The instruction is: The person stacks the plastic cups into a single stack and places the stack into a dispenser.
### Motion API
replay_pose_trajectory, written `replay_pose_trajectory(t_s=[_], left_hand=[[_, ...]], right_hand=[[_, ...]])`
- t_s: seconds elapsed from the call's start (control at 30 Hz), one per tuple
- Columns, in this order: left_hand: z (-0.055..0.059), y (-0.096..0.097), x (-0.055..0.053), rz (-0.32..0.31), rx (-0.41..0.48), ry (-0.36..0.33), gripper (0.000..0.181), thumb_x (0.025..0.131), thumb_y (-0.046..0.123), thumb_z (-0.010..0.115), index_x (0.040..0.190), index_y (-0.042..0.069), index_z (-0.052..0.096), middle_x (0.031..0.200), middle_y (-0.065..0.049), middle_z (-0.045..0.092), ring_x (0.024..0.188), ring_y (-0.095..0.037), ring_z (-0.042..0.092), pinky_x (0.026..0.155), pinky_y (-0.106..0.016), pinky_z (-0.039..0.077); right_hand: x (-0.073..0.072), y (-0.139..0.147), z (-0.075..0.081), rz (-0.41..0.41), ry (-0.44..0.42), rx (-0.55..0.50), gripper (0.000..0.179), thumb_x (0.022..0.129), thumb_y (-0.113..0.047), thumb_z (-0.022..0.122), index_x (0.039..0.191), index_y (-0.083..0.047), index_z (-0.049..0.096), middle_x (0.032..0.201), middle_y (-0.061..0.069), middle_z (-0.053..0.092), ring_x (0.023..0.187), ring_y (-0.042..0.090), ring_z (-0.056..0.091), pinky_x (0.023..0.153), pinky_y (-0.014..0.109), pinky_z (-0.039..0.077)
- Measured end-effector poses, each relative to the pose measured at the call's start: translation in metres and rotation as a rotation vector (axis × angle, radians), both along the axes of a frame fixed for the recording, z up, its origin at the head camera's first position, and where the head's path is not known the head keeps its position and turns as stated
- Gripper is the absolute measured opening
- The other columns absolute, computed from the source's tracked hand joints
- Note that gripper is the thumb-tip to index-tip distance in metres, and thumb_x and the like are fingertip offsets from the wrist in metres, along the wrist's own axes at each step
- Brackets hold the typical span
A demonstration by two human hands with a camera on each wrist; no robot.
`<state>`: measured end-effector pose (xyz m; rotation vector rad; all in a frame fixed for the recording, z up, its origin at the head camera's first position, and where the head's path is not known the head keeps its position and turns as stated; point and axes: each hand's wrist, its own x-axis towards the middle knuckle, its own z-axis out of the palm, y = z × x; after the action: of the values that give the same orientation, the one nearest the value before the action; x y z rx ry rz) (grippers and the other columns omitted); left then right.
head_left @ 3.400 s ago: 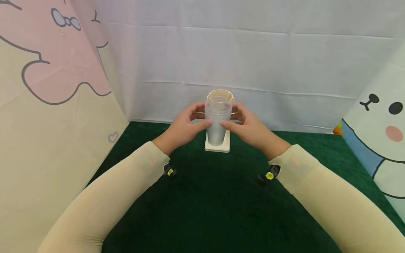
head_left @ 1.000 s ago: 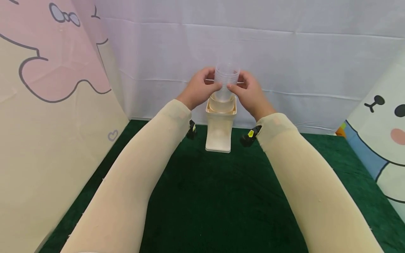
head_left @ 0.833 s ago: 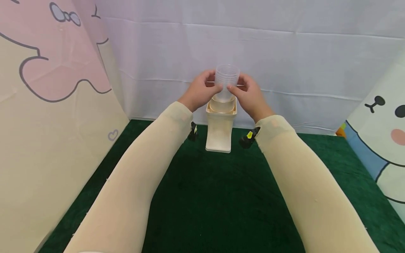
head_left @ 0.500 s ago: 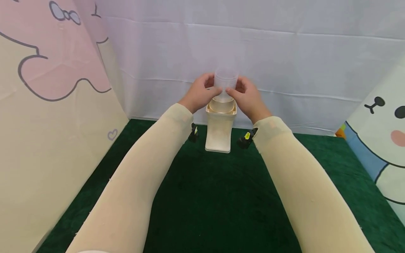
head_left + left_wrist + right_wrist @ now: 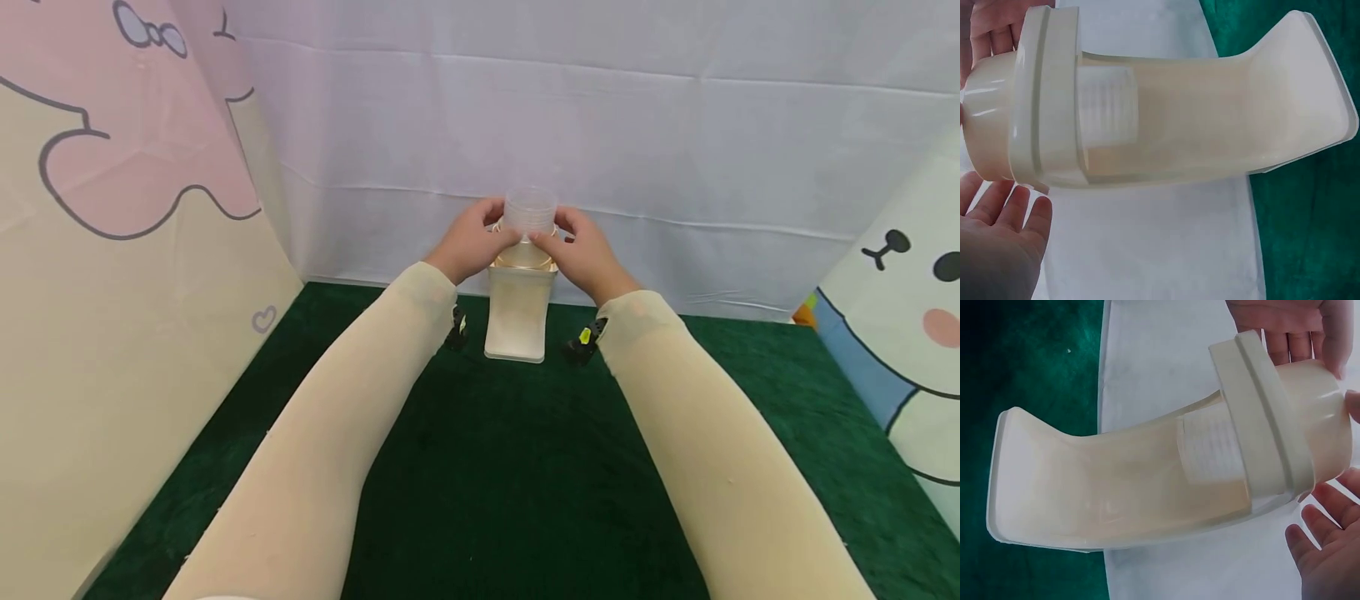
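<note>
A stack of clear plastic cups stands upright in the round top opening of a cream cup dispenser. My left hand holds the stack from the left and my right hand from the right, with both thumbs at the front near the dispenser's collar. In the left wrist view, the lower end of the cup stack shows beneath the dispenser's collar. Several fingers of the left hand lie loosely spread beside that collar. Part of the stack is hidden inside the dispenser.
The dispenser stands near the back edge of a dark green cloth-covered table. Behind it hangs a white cloth. Printed cartoon panels close off the left and right sides.
Earlier, the cup stack was held in front of the dispenser, then above its top opening. It has since moved down into the collar, and both hands have come down with it.
</note>
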<state>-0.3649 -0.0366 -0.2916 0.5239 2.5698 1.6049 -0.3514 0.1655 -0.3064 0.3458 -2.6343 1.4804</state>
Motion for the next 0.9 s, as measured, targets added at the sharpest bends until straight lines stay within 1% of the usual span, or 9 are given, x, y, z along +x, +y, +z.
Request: replay_pose_trajectory(t_s=[0.2, 0.33, 0.43, 0.53, 0.7, 0.9], left_hand=[[-0.003, -0.002, -0.002, -0.007, 0.024, -0.021, 0.062, 0.102, 0.033, 0.063, 0.157, 0.017, 0.040, 0.155, -0.001, 0.046, 0.144, -0.019, 0.040, 0.113, -0.043, 0.041], [0.001, -0.002, -0.004, 0.023, 0.023, -0.010, 0.065, 0.101, 0.037, 0.063, 0.158, 0.018, 0.039, 0.156, -0.001, 0.045, 0.143, -0.019, 0.041, 0.113, -0.041, 0.041], [0.005, -0.002, -0.006, 0.048, 0.031, 0.011, 0.063, 0.102, 0.041, 0.061, 0.157, 0.019, 0.040, 0.155, 0.000, 0.047, 0.140, -0.017, 0.044, 0.112, -0.039, 0.042], [0.009, -0.001, -0.006, 0.060, 0.047, 0.031, 0.060, 0.103, 0.041, 0.060, 0.156, 0.018, 0.043, 0.152, -0.001, 0.049, 0.137, -0.015, 0.046, 0.111, -0.037, 0.043], [0.013, 0.002, -0.005, 0.069, 0.062, 0.039, 0.055, 0.105, 0.040, 0.058, 0.154, 0.019, 0.046, 0.151, -0.002, 0.050, 0.135, -0.015, 0.048, 0.111, -0.035, 0.043], [0.014, 0.005, -0.004, 0.072, 0.060, 0.059, 0.054, 0.105, 0.037, 0.058, 0.153, 0.013, 0.049, 0.148, -0.004, 0.053, 0.132, -0.017, 0.050, 0.109, -0.035, 0.045]], right_hand=[[-0.001, 0.004, -0.003, 0.003, -0.017, -0.013, 0.070, 0.098, -0.051, 0.065, 0.154, -0.015, 0.045, 0.160, 0.004, 0.041, 0.149, 0.024, 0.033, 0.121, 0.046, 0.029], [0.002, 0.006, 0.000, -0.041, -0.051, -0.025, 0.076, 0.098, -0.055, 0.063, 0.159, -0.018, 0.038, 0.161, 0.004, 0.039, 0.148, 0.025, 0.035, 0.118, 0.050, 0.033], [0.005, 0.006, 0.006, -0.085, -0.070, -0.033, 0.076, 0.099, -0.058, 0.059, 0.161, -0.023, 0.034, 0.161, 0.004, 0.040, 0.148, 0.025, 0.036, 0.117, 0.052, 0.035], [0.006, 0.005, 0.011, -0.110, -0.064, -0.036, 0.072, 0.100, -0.058, 0.056, 0.160, -0.025, 0.035, 0.160, 0.003, 0.042, 0.146, 0.023, 0.038, 0.116, 0.049, 0.036], [0.004, 0.000, 0.017, -0.123, -0.035, -0.040, 0.066, 0.101, -0.057, 0.054, 0.158, -0.026, 0.041, 0.159, 0.001, 0.044, 0.146, 0.021, 0.039, 0.116, 0.047, 0.037], [0.004, -0.007, 0.019, -0.117, -0.002, -0.051, 0.061, 0.103, -0.052, 0.055, 0.155, -0.020, 0.046, 0.155, 0.000, 0.048, 0.142, 0.019, 0.043, 0.115, 0.044, 0.039]])
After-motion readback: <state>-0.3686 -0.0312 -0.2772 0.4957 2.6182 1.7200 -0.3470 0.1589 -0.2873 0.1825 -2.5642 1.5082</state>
